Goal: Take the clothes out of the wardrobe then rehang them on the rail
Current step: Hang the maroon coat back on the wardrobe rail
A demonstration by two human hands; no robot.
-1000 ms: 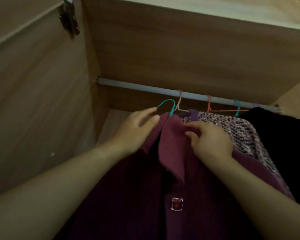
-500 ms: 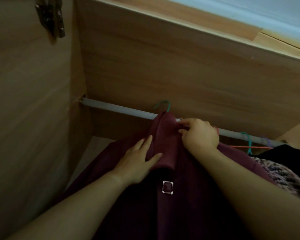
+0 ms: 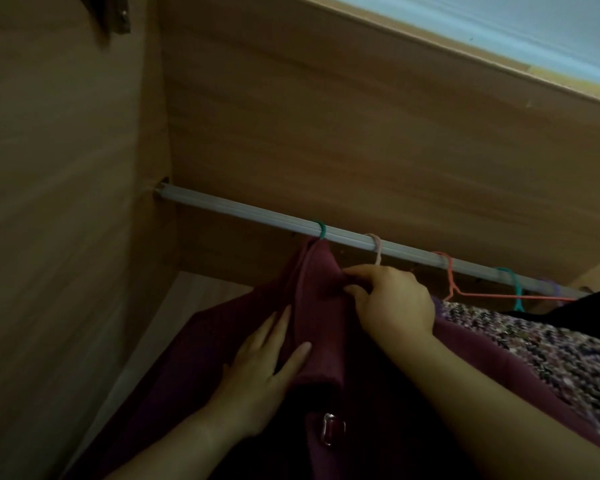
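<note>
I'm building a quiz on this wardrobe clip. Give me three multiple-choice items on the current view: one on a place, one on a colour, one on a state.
1. Where does the maroon garment hang?
A. left of the other clothes
B. right of the black garment
C. on the floor

2. What colour is the leftmost hook on the rail?
A. orange
B. teal
C. white

3. What is the right hand doing?
A. gripping the rail
B. hanging free
C. pinching the maroon collar

Answers:
1 A, the maroon garment is left of the tweed garment.
2 B, the teal hook sits leftmost on the rail.
3 C, the right hand nips fabric; the left hand lies flat on it.
</note>
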